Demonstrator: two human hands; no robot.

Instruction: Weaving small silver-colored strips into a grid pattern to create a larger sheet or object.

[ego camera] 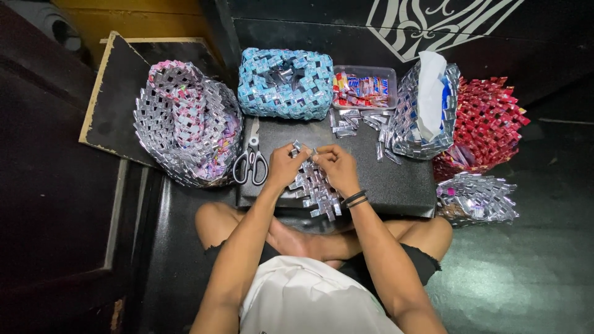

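A silver woven wrapper strip [314,185] is held over the dark board [402,179], at the centre of the view. Its upper end is pinched between the left hand [286,166] and the right hand [336,166], both closed on it with fingertips meeting at the top; the rest hangs toward 6 o'clock, below the wrists. Scissors [250,162] are laid at 9 o'clock of the left hand, just beside it. Loose folded silver pieces [365,124] are scattered at 1 o'clock of the right hand, before a clear tub of wrappers [365,86]. A blue woven basket [284,83] is set at 12 o'clock. The exact fold being gripped is hidden by the fingers. The red woven piece [489,124] is partly covered by a silver basket [427,117].
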